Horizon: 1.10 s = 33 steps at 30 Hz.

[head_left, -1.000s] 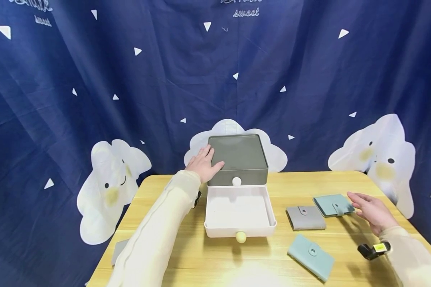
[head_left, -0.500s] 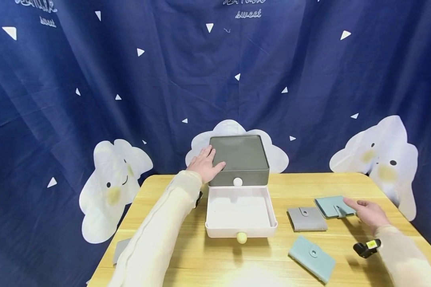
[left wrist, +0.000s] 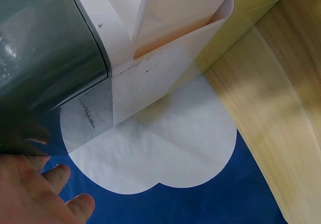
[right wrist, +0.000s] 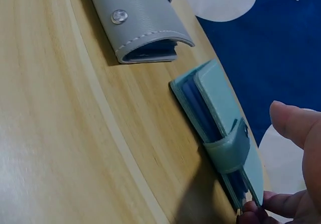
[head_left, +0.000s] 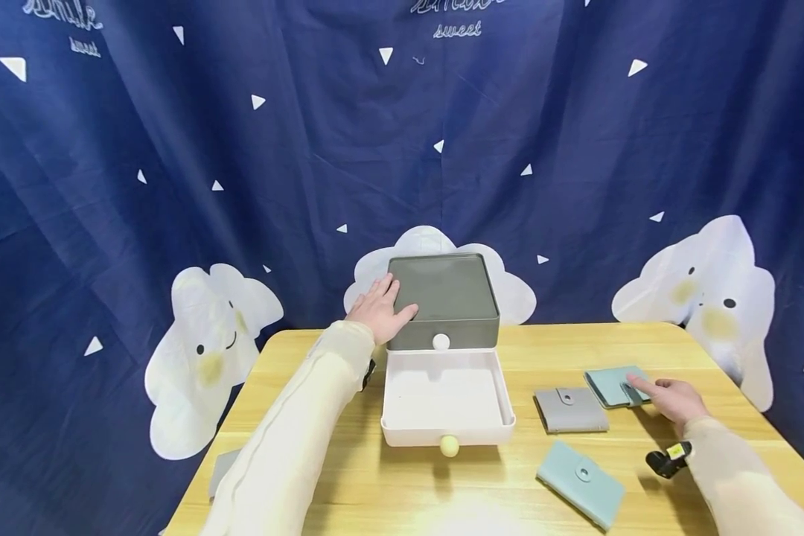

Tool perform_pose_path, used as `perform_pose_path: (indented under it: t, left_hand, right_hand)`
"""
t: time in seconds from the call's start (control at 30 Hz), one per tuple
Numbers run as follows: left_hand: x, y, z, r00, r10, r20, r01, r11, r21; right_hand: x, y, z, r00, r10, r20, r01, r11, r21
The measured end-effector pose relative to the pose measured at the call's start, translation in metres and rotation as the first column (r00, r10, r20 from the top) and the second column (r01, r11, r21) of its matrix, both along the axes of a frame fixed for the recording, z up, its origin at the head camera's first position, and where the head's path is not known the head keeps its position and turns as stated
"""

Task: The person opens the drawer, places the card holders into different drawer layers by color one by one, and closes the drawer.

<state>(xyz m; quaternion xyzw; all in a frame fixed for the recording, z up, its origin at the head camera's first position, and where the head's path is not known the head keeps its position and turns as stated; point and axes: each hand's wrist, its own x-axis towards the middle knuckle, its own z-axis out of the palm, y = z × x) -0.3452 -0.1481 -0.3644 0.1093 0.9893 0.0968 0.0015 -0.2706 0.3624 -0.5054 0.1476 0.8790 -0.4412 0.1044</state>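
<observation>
My left hand (head_left: 380, 309) rests with spread fingers on the left edge of the dark grey top of a small drawer box (head_left: 445, 286). In the left wrist view, its fingers (left wrist: 55, 176) lie beside the box. Below the grey part, a white drawer (head_left: 442, 394) with a yellow knob is pulled out. My right hand (head_left: 675, 400) is at the right end of a teal card wallet (head_left: 616, 383) with a snap strap. The right wrist view shows fingertips (right wrist: 251, 211) touching the wallet's end, while the thumb (right wrist: 293, 123) stands apart from it.
A grey card wallet (head_left: 572, 409) lies left of the teal one, and a light blue card wallet (head_left: 583, 484) lies nearer the front. Another grey item (head_left: 222, 470) is partly hidden by the left sleeve. A navy curtain (head_left: 402, 149) hangs behind the wooden table (head_left: 509, 484).
My right hand has moved left and down, from beside the teal card wallet to its right end. The left hand and the drawer box stay in place.
</observation>
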Motion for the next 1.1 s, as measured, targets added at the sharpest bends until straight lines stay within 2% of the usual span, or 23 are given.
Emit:
perform_pose_path:
  t: [0.13, 0.37, 0.53, 0.73, 1.1]
  left_hand:
    - [0.001, 0.000, -0.001, 1.000, -0.003, 0.003, 0.003, 1.000, -0.004]
    - [-0.001, -0.002, -0.002, 1.000, 0.003, -0.009, -0.003, 1.000, 0.000]
    - [-0.002, -0.002, -0.007, 1.000, -0.003, 0.006, 0.003, 1.000, 0.005]
    - [-0.002, -0.001, -0.006, 1.000, 0.003, 0.003, -0.003, 1.000, 0.020]
    - [-0.002, -0.001, -0.004, 1.000, -0.001, 0.000, 0.001, 1.000, 0.029]
  right_hand:
    - [-0.001, -0.005, -0.002, 1.000, 0.005, 0.003, -0.005, 1.000, -0.006]
    - [-0.006, -0.010, -0.009, 0.999, 0.015, -0.038, -0.013, 0.999, 0.039]
    - [-0.003, -0.012, -0.009, 0.999, 0.039, -0.032, -0.035, 0.994, 0.100]
    - [-0.001, -0.014, -0.007, 0.998, 0.036, -0.059, -0.025, 0.984, 0.177]
    - [0.000, -0.015, -0.005, 0.997, 0.016, -0.071, -0.004, 0.986, 0.170]
